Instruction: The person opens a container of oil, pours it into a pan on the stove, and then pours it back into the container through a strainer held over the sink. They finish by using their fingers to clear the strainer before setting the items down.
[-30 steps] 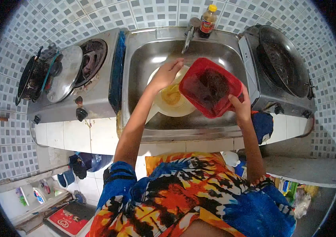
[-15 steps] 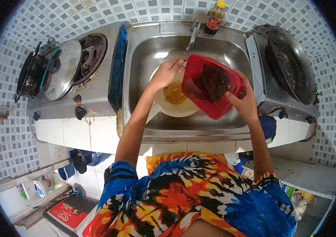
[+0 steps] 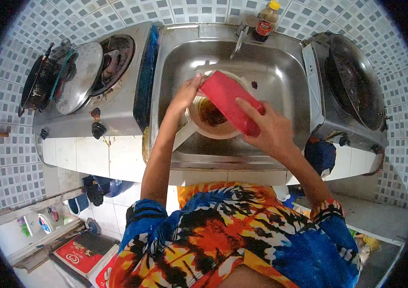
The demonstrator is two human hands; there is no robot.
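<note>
A red plastic container [image 3: 230,101] is tipped steeply over a cream-coloured pan [image 3: 220,132] in the sink. Its outer bottom faces me, so its inside is hidden. My right hand [image 3: 271,129] grips its lower right end, with fingers along the bottom. At the upper left corner, my left hand [image 3: 186,93] holds the container's edge; its fingertips are partly hidden. Dark brown stuff [image 3: 210,114] lies in yellowish liquid in the pan, whose handle [image 3: 185,137] points toward the lower left. One small dark piece [image 3: 254,85] rests on the sink floor.
The steel sink [image 3: 290,110] has a faucet [image 3: 238,43] at the back, beside a yellow-capped bottle [image 3: 266,21]. On the left, a stove [image 3: 120,108] carries a metal lid [image 3: 83,79] and a dark pan [image 3: 36,86]. A large wok [image 3: 357,81] stands on the right-hand stove.
The red container has turned from showing its dark contents to showing its bottom, and moved left over the pan. Dark stuff has dropped into the pan, and one piece into the sink.
</note>
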